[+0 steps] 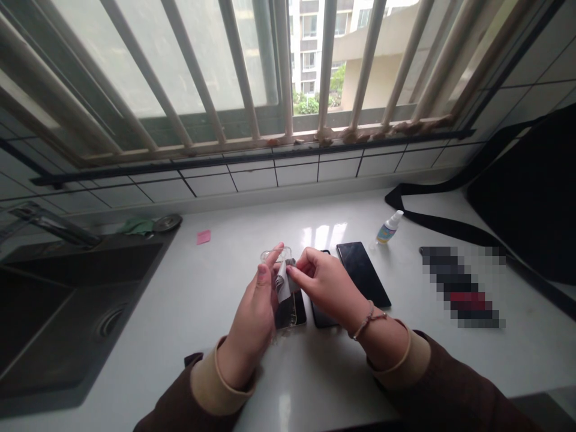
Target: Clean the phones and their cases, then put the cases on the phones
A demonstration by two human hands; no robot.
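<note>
My left hand (256,312) is wrapped round the side of a clear phone case (288,300), holding it tilted above the white counter (189,324). My right hand (326,282) pinches a small grey cloth (283,285) and presses it against the case. A dark phone (321,317) lies flat partly under my right hand. A second black phone (362,273) lies just to its right. Most of the case is hidden behind my fingers.
A small white spray bottle (387,228) stands behind the phones. A black bag with a long strap (531,192) fills the right side. A dark sink (67,312) with a faucet (49,223) is on the left. A pink sticky note (203,237) lies near it. Barred window behind.
</note>
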